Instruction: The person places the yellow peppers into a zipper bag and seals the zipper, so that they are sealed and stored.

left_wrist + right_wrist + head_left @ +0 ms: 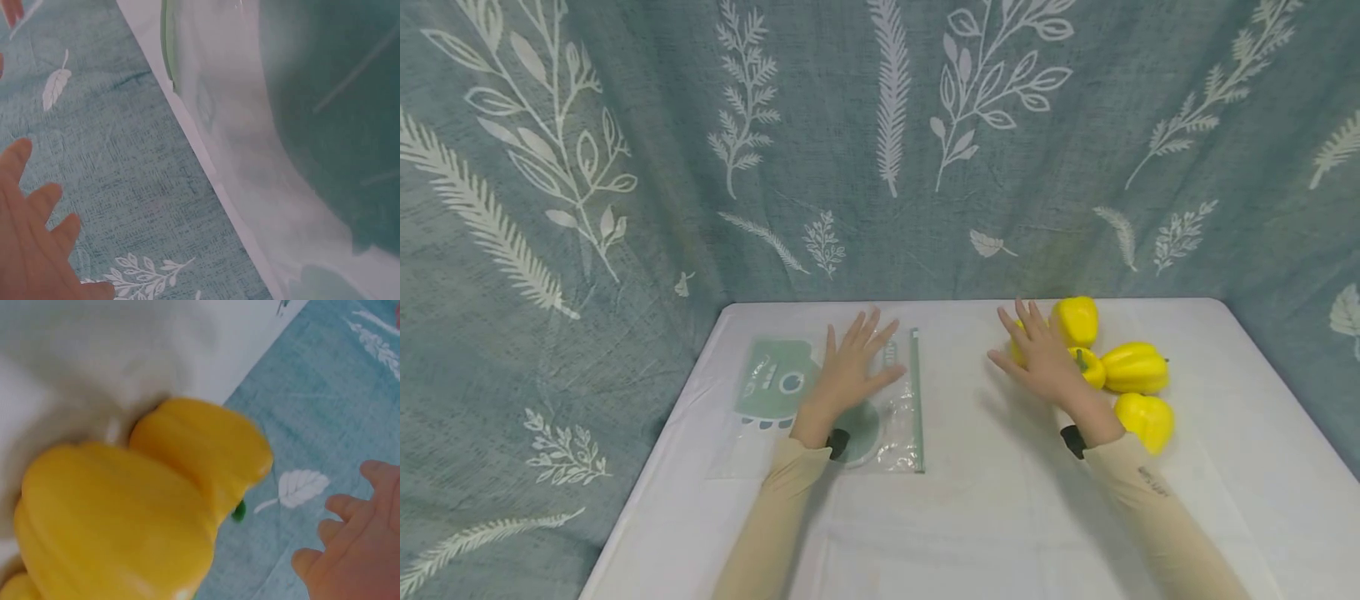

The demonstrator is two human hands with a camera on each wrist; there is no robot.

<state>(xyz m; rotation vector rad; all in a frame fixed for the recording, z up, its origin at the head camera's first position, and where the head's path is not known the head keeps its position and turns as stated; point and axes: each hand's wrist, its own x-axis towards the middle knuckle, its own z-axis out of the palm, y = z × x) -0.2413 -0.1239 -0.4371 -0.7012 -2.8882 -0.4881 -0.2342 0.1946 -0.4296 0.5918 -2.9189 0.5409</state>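
Plainly, both bare hands are in the air above a white-covered table (970,525), holding nothing. The left hand (853,367) is over a clear plastic bag (775,379), its fingers straight and spread apart, thumb pointing to the right. The bag lies flat on the table's left half, printed with a green cartoon figure, and a green closure strip (917,400) runs along its right edge.

The right hand (1043,358), its fingers likewise spread apart, is above the left side of a cluster of 5 yellow peppers on the table's right half. 1 pepper (1018,343) is partly hidden behind that hand; another (1076,320) sits near the far edge. A pepper with a green stem facing up (1093,371) is just beside 1 lying on its side (1133,368), and the nearest pepper (1148,421) is by the right forearm.

Both arms wear beige sleeves (760,533), with a dark band (838,443) at each wrist. Behind the table hangs a blue-green curtain (820,167) with white leaf patterns.
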